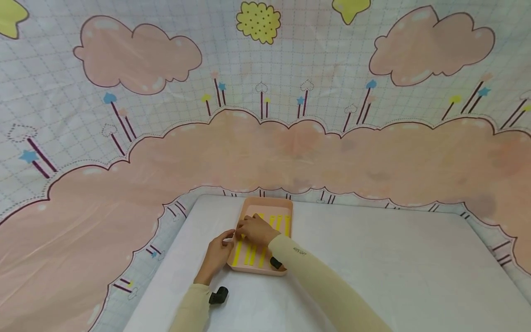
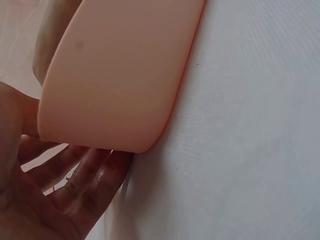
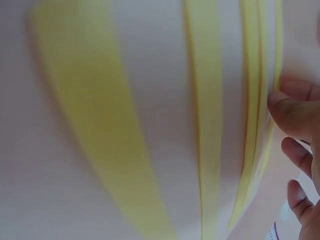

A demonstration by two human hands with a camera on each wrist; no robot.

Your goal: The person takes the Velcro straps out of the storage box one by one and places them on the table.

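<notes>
A shallow pink tray lies lengthwise on the white table, with several yellow strips in it. My left hand holds the tray's left side; in the left wrist view its thumb is at the rim and its fingers reach behind the tray's end. Over the tray, my right hand pinches the leftmost yellow strip between thumb and index finger, near the left wall. The other fingers stay apart from the strips. In the head view, the right hand covers the middle of some strips.
The white table extends far to the right of the tray. Behind it hangs a patterned cloth with pink clouds, which also runs down the left side. Small black devices sit at the left wrist and the right wrist.
</notes>
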